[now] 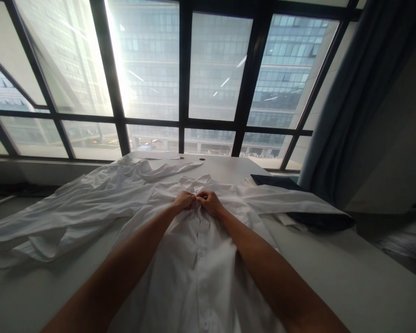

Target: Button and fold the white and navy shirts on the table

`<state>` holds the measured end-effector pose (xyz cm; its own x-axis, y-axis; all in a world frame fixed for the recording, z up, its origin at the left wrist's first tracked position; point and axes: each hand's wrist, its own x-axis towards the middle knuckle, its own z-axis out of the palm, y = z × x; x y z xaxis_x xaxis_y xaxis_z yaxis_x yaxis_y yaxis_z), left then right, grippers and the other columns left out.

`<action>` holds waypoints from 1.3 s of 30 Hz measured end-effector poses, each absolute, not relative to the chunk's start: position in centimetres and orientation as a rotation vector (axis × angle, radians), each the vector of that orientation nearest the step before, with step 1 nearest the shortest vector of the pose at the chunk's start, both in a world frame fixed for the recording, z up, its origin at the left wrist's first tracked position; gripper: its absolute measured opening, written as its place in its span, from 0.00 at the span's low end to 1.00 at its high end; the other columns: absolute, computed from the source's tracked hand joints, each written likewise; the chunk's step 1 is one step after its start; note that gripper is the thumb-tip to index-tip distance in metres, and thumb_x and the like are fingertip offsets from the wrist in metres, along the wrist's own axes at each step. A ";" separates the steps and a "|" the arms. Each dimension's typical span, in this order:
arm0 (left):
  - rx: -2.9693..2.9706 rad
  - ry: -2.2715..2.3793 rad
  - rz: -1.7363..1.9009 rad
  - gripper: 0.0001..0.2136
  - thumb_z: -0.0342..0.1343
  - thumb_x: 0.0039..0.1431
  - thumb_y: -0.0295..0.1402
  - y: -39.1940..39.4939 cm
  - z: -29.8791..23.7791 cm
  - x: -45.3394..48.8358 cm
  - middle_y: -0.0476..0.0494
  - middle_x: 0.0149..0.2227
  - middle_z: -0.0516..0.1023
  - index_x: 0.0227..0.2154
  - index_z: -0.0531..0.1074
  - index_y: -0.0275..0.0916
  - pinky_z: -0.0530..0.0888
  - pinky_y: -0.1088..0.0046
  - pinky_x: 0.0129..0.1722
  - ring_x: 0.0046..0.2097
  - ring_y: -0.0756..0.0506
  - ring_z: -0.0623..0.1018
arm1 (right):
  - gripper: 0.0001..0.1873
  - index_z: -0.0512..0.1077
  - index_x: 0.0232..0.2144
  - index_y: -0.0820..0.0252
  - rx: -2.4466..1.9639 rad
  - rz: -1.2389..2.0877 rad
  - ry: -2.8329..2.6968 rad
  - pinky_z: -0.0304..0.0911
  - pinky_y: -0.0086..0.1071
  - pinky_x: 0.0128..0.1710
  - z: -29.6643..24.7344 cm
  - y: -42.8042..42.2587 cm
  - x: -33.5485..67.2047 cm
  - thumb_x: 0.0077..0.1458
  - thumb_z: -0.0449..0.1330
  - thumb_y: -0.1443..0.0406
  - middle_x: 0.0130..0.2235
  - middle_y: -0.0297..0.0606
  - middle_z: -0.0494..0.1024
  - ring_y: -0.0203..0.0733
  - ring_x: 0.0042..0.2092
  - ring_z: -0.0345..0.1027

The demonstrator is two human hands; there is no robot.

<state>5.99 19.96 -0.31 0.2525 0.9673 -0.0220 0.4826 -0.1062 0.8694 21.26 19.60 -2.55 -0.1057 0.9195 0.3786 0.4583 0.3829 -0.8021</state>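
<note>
A white button-up shirt lies front up on the table, its collar toward the window and one sleeve stretched out to the right. Just below the collar, my left hand pinches the front placket from the left. Opposite it, my right hand has thumb and forefinger closed on the placket's other side. The two sets of fingertips nearly meet. Whatever button is between them is too small to make out. Lower down the placket, buttons show in a line.
More white garments lie rumpled on the left of the white table. Dark folded cloth lies under the right sleeve. Windows stand behind the far edge, and a blue-grey curtain hangs at the right.
</note>
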 end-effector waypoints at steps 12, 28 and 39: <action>1.562 1.145 0.784 0.10 0.56 0.56 0.28 20.9 -1.0 5.5 0.55 0.15 0.63 0.20 0.69 0.35 0.62 0.80 0.19 0.17 0.55 0.65 | 0.09 0.77 0.25 0.62 -1.264 0.533 -1.710 0.64 0.28 0.31 -3.1 19.9 21.2 0.45 0.67 0.61 0.27 0.36 0.80 0.37 0.29 0.71; 1.791 1.193 1.028 0.11 0.59 0.52 0.36 21.4 -2.1 4.9 0.52 0.16 0.68 0.23 0.79 0.32 0.58 0.78 0.23 0.21 0.53 0.65 | 0.05 0.79 0.29 0.60 -1.313 0.354 -1.806 0.65 0.28 0.32 -2.9 19.1 20.7 0.50 0.63 0.65 0.29 0.36 0.82 0.38 0.30 0.73; 1.729 1.364 1.207 0.07 0.62 0.47 0.29 21.0 -2.1 5.6 0.46 0.26 0.80 0.30 0.80 0.35 0.69 0.76 0.30 0.31 0.48 0.77 | 0.06 0.76 0.29 0.62 -1.347 0.263 -1.818 0.61 0.28 0.33 -2.7 19.1 20.7 0.53 0.60 0.65 0.29 0.37 0.79 0.39 0.31 0.71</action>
